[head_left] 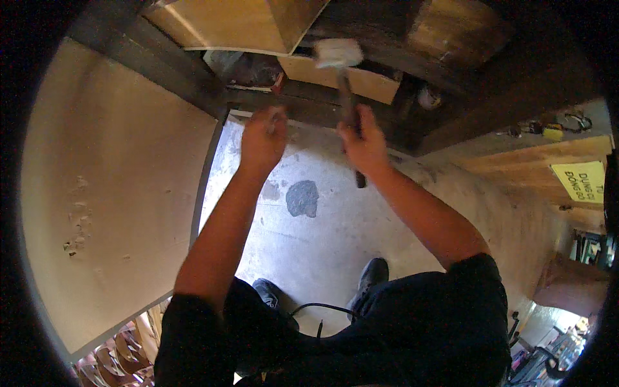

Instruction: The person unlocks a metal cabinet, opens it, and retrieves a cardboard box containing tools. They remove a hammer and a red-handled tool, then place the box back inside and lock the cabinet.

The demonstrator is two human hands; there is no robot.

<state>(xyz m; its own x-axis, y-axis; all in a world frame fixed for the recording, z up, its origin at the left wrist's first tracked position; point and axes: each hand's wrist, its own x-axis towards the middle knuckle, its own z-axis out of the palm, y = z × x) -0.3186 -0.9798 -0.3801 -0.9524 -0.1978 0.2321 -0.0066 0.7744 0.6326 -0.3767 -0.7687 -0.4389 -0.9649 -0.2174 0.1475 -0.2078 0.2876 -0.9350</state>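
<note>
A mallet with a pale, blocky head and a dark handle is raised in my right hand. My fingers wrap its handle, whose lower end sticks out below the palm, and the head is slightly smeared by motion. Level with it on the left, my left hand is closed in front of the dark shelving. Something small may sit between its thumb and fingers, too blurred to name.
Dark wooden shelving ahead holds pale wooden boxes and a plastic-wrapped bundle. A large tan board stands at left. At right, a yellow sign marks a wooden cabinet. The concrete floor has a dark patch.
</note>
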